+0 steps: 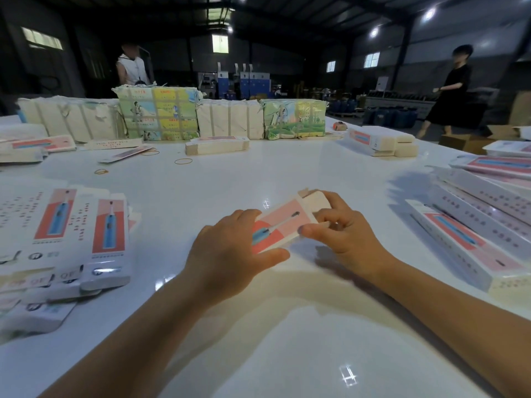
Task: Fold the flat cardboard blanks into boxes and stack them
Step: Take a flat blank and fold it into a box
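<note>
- Flat blanks [83, 234] piled at the table's [287, 340] left edge.
- Left hand [230, 248] grips the near end of the box [283, 222], thumb underneath, fingers on top.
- Box sits mid-table, toothbrush print up, far flap open.
- Right hand [342, 231] pinches the box's far end, fingers curled at the flap.
- Folded boxes [477, 225] stacked along the right edge.
- Wrapped bundles [161, 116] line the far edge.

Dim hall, bright ceiling lamps [429, 14]; glare on glossy table [347, 376]; edges warped, background blurred.
</note>
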Demonstrator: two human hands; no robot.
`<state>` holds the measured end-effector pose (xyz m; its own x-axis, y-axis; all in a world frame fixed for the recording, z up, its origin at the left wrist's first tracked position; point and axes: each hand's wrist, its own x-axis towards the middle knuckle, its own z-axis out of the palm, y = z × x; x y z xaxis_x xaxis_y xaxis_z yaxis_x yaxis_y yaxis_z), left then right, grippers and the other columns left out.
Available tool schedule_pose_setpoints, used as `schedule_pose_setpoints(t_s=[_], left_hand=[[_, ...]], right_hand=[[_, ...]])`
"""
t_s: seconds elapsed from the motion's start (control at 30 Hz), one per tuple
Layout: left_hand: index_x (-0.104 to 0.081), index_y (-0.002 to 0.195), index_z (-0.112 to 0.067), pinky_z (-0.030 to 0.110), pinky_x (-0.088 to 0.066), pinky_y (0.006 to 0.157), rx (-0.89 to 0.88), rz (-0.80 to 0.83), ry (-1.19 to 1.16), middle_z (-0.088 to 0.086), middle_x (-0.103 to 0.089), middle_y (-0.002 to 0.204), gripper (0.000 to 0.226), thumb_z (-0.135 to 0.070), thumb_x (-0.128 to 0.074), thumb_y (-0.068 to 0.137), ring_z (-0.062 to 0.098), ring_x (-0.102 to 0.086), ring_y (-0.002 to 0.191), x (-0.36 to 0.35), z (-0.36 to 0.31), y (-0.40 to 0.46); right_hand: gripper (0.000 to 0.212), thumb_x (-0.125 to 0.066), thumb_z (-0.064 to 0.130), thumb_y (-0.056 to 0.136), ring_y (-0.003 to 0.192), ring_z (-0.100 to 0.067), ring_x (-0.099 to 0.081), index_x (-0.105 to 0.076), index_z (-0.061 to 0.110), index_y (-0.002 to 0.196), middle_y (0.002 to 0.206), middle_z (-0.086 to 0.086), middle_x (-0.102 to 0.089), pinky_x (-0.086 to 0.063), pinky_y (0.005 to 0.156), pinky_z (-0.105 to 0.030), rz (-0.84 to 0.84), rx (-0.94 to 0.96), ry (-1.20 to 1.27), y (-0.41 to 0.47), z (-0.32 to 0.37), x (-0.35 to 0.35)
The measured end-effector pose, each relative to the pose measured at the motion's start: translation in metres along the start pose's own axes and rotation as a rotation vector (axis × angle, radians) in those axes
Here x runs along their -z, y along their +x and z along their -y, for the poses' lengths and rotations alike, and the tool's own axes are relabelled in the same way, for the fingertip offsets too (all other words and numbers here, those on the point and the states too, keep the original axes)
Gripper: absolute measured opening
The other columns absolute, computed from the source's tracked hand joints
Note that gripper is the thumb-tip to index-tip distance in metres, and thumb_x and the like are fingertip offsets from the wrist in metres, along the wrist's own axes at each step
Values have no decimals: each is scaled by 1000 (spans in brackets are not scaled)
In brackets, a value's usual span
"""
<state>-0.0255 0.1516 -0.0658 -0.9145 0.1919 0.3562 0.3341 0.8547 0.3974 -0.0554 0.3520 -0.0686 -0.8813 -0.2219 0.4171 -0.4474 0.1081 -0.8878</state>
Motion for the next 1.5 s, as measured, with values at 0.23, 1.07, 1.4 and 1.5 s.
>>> schedule_pose_setpoints(t_s=[0.23, 1.07, 1.4, 1.5], left_hand=[[-39, 99, -34, 24, -48, 61, 74, 12, 138, -16, -55, 95, 54, -80, -41, 70, 7, -57, 74, 3, -2, 4], [-53, 92, -18, 21, -32, 47, -56, -306, 491, -3, -58, 76, 74, -77, -18, 65, 9, -43, 57, -7, -12, -4], [-40, 106, -24, 24, -28, 58, -2, -219, 650, -8, -52, 95, 68, -81, -22, 75, 10, -37, 73, -21, -17, 8], [-40, 107, -23, 25, -32, 61, 35, -193, 632, -6, -54, 98, 66, -80, -26, 76, 11, -39, 75, -22, -18, 12]], right_hand=[[9, -76, 11, 73, 66, -10, -56, -73, 14, 66, 89, -12, -56, -49, 56, -20, -136, -2, -54, 1, -5, -6], [56, -56, 17, 94, 56, 2, -53, -35, 26, 145, 79, -3, -59, -43, 57, -20, -156, -173, -178, -4, 4, -13], [23, -54, 4, 91, 43, 3, -49, -70, 20, 83, 54, 16, -61, -35, 43, -8, -222, -175, -80, 0, -3, -13], [30, -51, 4, 93, 46, 4, -50, -69, 26, 82, 55, 19, -61, -36, 44, -8, -191, -172, -89, 1, -1, -14]])
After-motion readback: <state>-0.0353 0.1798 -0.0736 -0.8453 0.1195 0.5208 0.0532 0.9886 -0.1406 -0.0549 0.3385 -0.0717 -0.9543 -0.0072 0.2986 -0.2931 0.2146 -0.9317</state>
